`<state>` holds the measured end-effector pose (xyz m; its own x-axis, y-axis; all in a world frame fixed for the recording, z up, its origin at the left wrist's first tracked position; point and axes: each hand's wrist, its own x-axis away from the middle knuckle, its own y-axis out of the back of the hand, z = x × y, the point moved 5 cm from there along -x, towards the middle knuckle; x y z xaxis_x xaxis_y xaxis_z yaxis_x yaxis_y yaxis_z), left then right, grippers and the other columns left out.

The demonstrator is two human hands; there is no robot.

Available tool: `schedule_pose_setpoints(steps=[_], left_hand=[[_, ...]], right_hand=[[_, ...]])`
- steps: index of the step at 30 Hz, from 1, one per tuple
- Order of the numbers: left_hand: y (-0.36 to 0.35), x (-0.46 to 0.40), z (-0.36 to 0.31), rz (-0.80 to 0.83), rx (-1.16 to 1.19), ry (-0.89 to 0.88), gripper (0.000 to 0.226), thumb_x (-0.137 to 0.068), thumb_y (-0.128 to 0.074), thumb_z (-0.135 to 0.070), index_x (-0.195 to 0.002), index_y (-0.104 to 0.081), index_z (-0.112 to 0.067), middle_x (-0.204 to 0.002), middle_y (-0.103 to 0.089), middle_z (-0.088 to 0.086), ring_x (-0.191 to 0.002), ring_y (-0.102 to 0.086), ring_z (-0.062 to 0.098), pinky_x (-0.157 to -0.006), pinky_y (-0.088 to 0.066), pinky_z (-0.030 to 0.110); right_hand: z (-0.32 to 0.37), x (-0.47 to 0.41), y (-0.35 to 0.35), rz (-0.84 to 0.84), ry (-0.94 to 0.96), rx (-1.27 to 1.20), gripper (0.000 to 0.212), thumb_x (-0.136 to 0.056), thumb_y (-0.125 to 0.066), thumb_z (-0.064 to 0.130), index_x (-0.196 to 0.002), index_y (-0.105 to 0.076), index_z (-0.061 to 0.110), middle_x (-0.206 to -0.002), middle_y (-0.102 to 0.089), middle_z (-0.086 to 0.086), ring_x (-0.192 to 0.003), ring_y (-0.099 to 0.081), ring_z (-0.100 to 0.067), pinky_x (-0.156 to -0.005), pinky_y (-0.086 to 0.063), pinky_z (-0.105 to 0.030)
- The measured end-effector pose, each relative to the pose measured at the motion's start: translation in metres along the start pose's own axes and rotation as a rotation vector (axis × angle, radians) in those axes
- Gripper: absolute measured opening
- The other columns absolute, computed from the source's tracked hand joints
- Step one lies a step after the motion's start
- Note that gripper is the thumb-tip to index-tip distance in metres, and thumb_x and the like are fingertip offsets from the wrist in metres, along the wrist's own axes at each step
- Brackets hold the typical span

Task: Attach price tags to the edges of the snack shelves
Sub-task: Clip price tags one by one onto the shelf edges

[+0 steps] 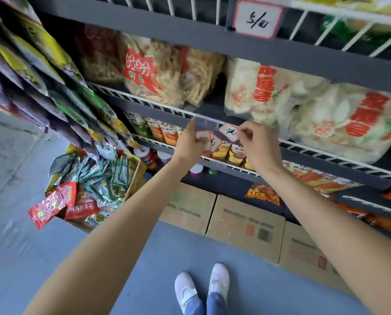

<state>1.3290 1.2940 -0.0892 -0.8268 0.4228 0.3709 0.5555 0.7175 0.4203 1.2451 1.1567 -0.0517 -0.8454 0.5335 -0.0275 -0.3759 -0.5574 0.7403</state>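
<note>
Showing as thin white-coated wire along the shelf rails [158,105], above matt grey painted metal shelf edges [303,57]. Gleaming glossy and crinkled across the plastic snack bags [303,110] and the foil packets [53,204]; looking like matt white paper with red borders on the price tags [229,132], beside a clear plastic holder strip [207,122]. Lying dull and brown as plain cardboard boxes [246,220] on a smooth grey-blue floor [144,264].

Writing on the tag [229,132] too blurred to read, spare tags [207,140] partly behind left hand [188,145], top shelf's tag [257,20] motion-smeared
</note>
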Motion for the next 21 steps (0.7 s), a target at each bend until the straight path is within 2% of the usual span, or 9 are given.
schedule_pose_setpoints(steps=[1, 2, 4, 7, 12, 18, 21], left_hand=[[0.001, -0.003, 0.0, -0.007, 0.014, -0.002, 0.061, -0.094, -0.044, -0.001, -0.149, -0.018, -0.012, -0.11, -0.06, 0.015, -0.091, -0.062, 0.028, -0.056, -0.05, 0.014], [0.001, -0.007, 0.001, -0.008, 0.054, -0.002, 0.062, -0.094, -0.044, 0.0, -0.149, -0.018, -0.012, -0.111, -0.059, 0.013, -0.096, -0.062, 0.028, -0.062, -0.053, 0.017], [0.0, -0.011, 0.004, -0.01, 0.111, -0.004, 0.063, -0.093, -0.044, 0.001, -0.149, -0.019, -0.013, -0.11, -0.059, 0.007, -0.099, -0.061, 0.026, -0.083, -0.054, 0.031], [0.001, -0.015, 0.009, -0.002, 0.117, -0.009, 0.062, -0.093, -0.043, 0.002, -0.148, -0.02, -0.013, -0.085, -0.054, -0.007, -0.09, -0.054, 0.02, -0.083, -0.048, 0.034], [0.0, -0.017, 0.013, 0.047, 0.205, 0.005, 0.064, -0.09, -0.043, 0.002, -0.148, -0.019, -0.012, -0.091, -0.053, 0.008, -0.087, -0.052, 0.021, -0.092, -0.048, 0.047], [-0.007, -0.018, 0.011, 0.058, 0.269, 0.001, 0.067, -0.09, -0.042, 0.004, -0.148, -0.011, -0.007, -0.093, -0.058, 0.011, -0.096, -0.056, 0.024, -0.098, -0.046, 0.05], [-0.009, -0.016, 0.01, 0.058, 0.243, -0.02, 0.064, -0.092, -0.043, 0.003, -0.148, -0.014, -0.008, -0.093, -0.056, 0.007, -0.091, -0.055, 0.019, -0.093, -0.048, 0.039]], right_hand=[[0.002, -0.002, -0.001, -0.019, 0.028, 0.02, 0.015, -0.092, -0.055, 0.016, -0.085, -0.067, 0.01, -0.075, -0.068, -0.003, -0.064, -0.059, -0.017, -0.064, -0.051, -0.036], [0.004, -0.003, -0.002, -0.036, 0.052, 0.041, 0.016, -0.092, -0.055, 0.015, -0.083, -0.067, 0.01, -0.074, -0.067, -0.002, -0.062, -0.057, -0.015, -0.063, -0.049, -0.033], [0.008, -0.005, -0.001, -0.054, 0.086, 0.055, 0.015, -0.091, -0.056, 0.012, -0.082, -0.068, 0.01, -0.073, -0.068, -0.002, -0.062, -0.058, -0.016, -0.064, -0.049, -0.034], [0.011, -0.008, 0.0, -0.062, 0.102, 0.05, 0.015, -0.09, -0.057, 0.012, -0.084, -0.07, 0.008, -0.075, -0.07, -0.005, -0.065, -0.062, -0.021, -0.065, -0.051, -0.04], [0.019, -0.013, 0.002, -0.131, 0.101, 0.126, 0.016, -0.09, -0.059, 0.02, -0.088, -0.074, 0.013, -0.078, -0.072, -0.007, -0.067, -0.064, -0.025, -0.063, -0.051, -0.039], [0.022, -0.017, -0.005, -0.13, 0.11, 0.186, 0.017, -0.09, -0.059, 0.024, -0.095, -0.074, 0.017, -0.083, -0.074, -0.004, -0.073, -0.066, -0.023, -0.062, -0.05, -0.032], [0.022, -0.019, -0.006, -0.161, 0.13, 0.21, 0.016, -0.09, -0.059, 0.024, -0.096, -0.073, 0.019, -0.083, -0.073, -0.004, -0.075, -0.065, -0.024, -0.06, -0.051, -0.033]])
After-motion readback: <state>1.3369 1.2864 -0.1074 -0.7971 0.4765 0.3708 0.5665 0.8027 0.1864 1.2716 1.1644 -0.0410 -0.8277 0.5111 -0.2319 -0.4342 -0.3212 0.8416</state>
